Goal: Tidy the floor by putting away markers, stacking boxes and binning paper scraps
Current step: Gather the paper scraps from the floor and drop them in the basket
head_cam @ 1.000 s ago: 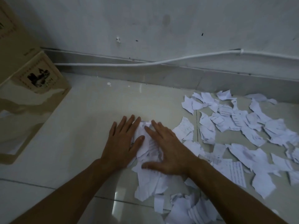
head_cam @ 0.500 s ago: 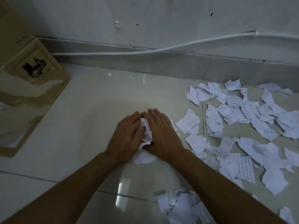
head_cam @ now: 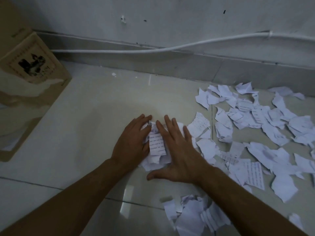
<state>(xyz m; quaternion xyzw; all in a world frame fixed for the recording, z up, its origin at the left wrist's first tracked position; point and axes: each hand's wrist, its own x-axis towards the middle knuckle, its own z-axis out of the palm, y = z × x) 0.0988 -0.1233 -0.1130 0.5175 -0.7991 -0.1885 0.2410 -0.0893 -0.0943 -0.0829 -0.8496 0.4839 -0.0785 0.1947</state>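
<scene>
A small bunch of white paper scraps [head_cam: 156, 147] lies on the pale floor tile between my hands. My left hand [head_cam: 132, 142] cups its left side, fingers curled against the paper. My right hand [head_cam: 179, 150] lies flat and spread over its right side, thumb stretched out toward me. Many more torn scraps [head_cam: 255, 126] are scattered over the floor to the right. Another clump of scraps [head_cam: 192, 217] sits near my right forearm. A brown cardboard box [head_cam: 32, 65] with a printed label stands at the left.
A grey wall with a skirting [head_cam: 170, 65] runs across the back, and a white cable [head_cam: 153, 50] is strung along it. Bare glossy tiles [head_cam: 76, 133] stretch between the box and my hands.
Half a second ago both hands were closed tight around the bunch; now my right hand has spread flat and the paper shows between the hands. The view has shifted slightly.
</scene>
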